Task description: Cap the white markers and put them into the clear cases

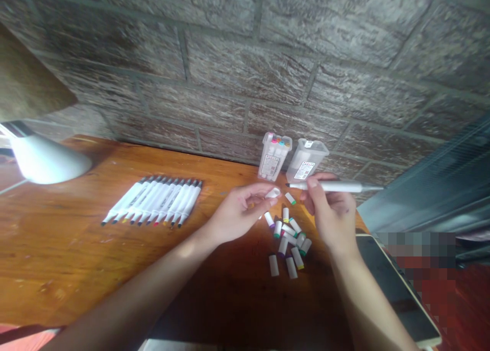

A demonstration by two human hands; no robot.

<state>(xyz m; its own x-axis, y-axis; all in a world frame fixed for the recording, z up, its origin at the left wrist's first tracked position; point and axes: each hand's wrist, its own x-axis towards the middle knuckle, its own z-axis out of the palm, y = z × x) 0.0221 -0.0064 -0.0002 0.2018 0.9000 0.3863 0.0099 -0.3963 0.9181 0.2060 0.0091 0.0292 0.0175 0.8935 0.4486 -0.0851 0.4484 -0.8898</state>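
My right hand (331, 210) pinches a white marker (337, 187) held level, its dark uncapped tip pointing left. My left hand (239, 210) grips a white marker cap (272, 193) between thumb and fingertips, a short gap from that tip. Below both hands lies a scatter of several loose caps (289, 241) with coloured ends on the wooden table (76, 259). A neat row of several uncapped white markers (155, 200) lies to the left, coloured tips toward me.
Two clear plastic marker cases stand by the brick wall, one holding markers (273, 157), the other (306, 160) apparently empty. A white lamp base (48, 159) sits far left. A dark tablet (398, 287) lies at the table's right edge.
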